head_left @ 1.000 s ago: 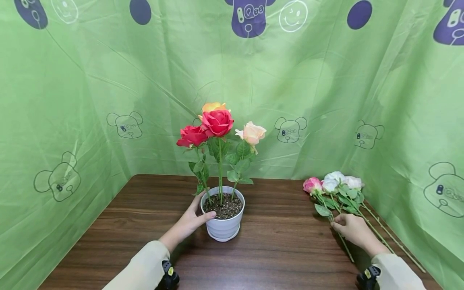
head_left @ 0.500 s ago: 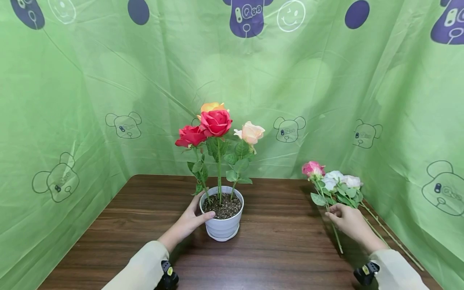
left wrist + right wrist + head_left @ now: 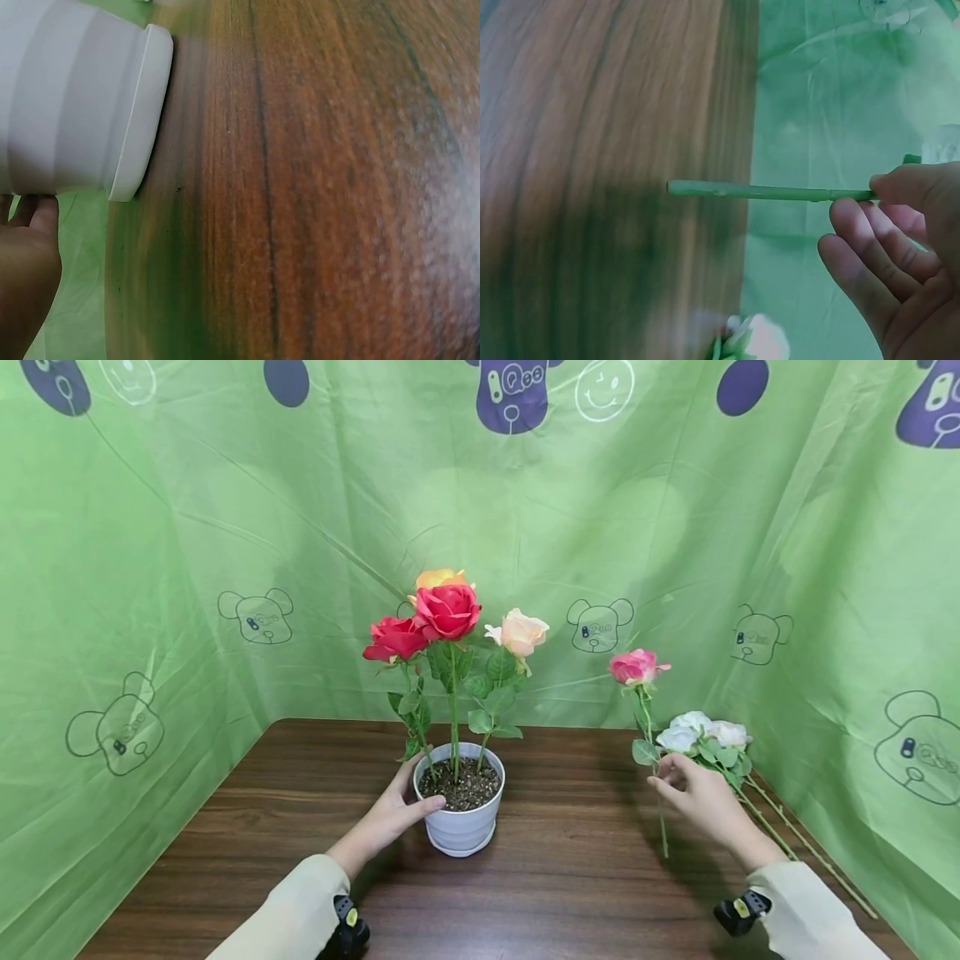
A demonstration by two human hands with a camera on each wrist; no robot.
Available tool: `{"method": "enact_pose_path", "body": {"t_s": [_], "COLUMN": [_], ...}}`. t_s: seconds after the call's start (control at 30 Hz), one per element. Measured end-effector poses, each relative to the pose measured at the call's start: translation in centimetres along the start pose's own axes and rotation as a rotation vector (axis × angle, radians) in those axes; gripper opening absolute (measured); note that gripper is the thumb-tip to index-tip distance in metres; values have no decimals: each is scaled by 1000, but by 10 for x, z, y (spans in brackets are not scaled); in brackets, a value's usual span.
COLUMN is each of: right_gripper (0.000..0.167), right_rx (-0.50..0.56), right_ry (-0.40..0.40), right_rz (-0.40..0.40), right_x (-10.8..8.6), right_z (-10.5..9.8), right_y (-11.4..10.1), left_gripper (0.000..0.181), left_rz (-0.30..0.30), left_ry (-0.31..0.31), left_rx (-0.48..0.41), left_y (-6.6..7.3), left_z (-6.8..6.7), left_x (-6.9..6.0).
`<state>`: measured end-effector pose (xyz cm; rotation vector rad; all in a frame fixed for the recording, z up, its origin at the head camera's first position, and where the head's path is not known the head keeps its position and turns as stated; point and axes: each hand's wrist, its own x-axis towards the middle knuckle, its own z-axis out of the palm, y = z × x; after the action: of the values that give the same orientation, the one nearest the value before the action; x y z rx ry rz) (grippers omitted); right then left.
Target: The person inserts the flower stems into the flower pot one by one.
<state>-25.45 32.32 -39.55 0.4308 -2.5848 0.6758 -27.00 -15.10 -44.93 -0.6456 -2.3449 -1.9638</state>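
Observation:
A white flowerpot (image 3: 461, 833) filled with dark soil stands on its saucer near the middle of the table. Planted upright in it are two red roses (image 3: 447, 612), an orange rose (image 3: 438, 579) and a peach rose (image 3: 519, 632). My left hand (image 3: 392, 817) holds the pot's left side, thumb at the rim; in the left wrist view its fingers touch the wall. To the right, my right hand (image 3: 705, 802) pinches the stem of a pink rose (image 3: 637, 667) between thumb and fingers. That rose is upright, its green stem (image 3: 769, 192) end lifted off the tabletop.
White roses (image 3: 692, 729) with long stems lie at the right side of the table (image 3: 570, 877), beside my right hand. A green printed curtain (image 3: 322, 543) encloses the table's back and sides.
My right hand has lifted the pink rose from beside the white ones, moving it left and turning it from lying to upright. My left hand stays on the flowerpot.

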Motion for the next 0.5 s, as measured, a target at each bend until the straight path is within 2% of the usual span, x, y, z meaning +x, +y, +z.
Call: {"method": "enact_pose_path", "body": {"t_s": [0.3, 0.5], "right_gripper": [16, 14], "right_rx": [63, 103], "right_ry": [17, 64], "right_rz": [-45, -111], "right_x": [13, 20], "right_z": [5, 10], "right_y": [-24, -38], "left_gripper": [89, 93], "left_rz": [-23, -11], "left_ry": [-24, -44], "left_rx": [-17, -28], "left_y": [2, -1], "left_z": [-2, -3], "left_x": [3, 3]}}
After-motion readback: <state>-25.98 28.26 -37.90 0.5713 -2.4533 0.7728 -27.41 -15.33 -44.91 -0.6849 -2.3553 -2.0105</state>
